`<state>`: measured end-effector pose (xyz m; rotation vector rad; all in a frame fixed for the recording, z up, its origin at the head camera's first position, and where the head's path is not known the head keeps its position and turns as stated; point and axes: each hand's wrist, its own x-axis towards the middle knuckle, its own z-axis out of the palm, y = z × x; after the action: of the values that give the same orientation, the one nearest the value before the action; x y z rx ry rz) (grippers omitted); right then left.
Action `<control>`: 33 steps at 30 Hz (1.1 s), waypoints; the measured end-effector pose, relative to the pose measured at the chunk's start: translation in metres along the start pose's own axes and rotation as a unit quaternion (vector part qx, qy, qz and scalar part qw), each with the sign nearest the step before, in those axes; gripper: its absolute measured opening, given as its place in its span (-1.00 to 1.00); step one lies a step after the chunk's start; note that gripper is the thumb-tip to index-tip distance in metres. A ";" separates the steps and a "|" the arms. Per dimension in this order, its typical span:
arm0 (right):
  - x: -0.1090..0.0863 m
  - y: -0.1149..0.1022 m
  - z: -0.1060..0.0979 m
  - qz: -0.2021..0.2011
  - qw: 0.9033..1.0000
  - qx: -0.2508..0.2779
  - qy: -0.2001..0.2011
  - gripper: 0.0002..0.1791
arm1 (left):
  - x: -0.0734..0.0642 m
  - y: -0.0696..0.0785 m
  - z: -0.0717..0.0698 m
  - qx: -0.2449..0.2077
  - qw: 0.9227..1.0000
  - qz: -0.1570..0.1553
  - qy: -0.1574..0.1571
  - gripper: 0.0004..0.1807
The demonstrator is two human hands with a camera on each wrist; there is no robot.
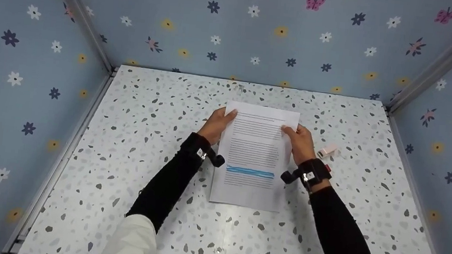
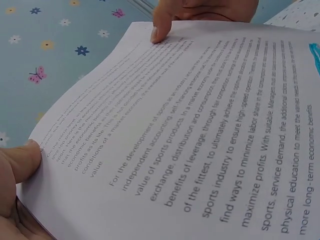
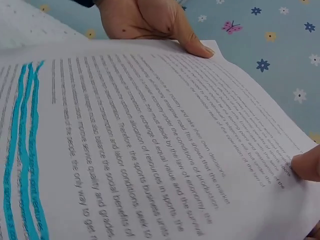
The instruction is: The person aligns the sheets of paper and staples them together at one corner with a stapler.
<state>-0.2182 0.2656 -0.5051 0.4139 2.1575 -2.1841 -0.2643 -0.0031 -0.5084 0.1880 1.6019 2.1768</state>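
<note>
Both hands hold a white printed sheet of paper [image 1: 253, 150] by its upper side edges. Blue highlighter strokes [image 1: 250, 172] cross several lines low on the page. At the upper left edge the left hand [image 1: 217, 125] pinches the sheet, thumb on top, fingers beneath. The right hand [image 1: 300, 142] grips the right edge the same way, its thumb over the print. In the left wrist view the paper [image 2: 200, 140] bows slightly between the two thumbs. The fingers under the sheet are mostly hidden.
A small pale pink and white object [image 1: 327, 151] lies on the speckled table [image 1: 131, 167] just right of the right hand; its kind is unclear. Flower-patterned walls [image 1: 235, 28] enclose the table at the back and both sides.
</note>
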 end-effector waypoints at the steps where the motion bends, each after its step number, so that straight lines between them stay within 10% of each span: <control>1: 0.000 -0.001 -0.001 -0.018 1.000 -0.014 0.002 -0.57 | 0.000 -0.001 0.000 0.001 1.000 -0.002 0.002 -0.65; 8: 0.003 -0.004 -0.009 -0.137 0.985 -0.107 0.003 -0.51 | 0.002 -0.007 0.001 -0.009 1.000 -0.014 0.014 -0.67; 17: 0.007 -0.001 -0.007 -0.137 0.980 -0.145 0.019 -0.61 | 0.003 -0.006 -0.004 0.076 0.997 -0.010 0.030 -0.56; 24: 0.005 -0.001 -0.005 -0.140 0.979 -0.148 0.012 -0.56 | 0.006 0.001 -0.018 0.251 0.962 0.110 0.005 -0.49; 33: 0.008 0.000 -0.002 -0.145 0.969 -0.198 0.035 -0.64 | 0.005 0.006 -0.026 0.305 0.946 0.112 -0.018 -0.61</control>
<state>-0.2261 0.2686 -0.5066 0.1597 2.7608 -1.7994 -0.2796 -0.0246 -0.5123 0.6150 2.2809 1.7356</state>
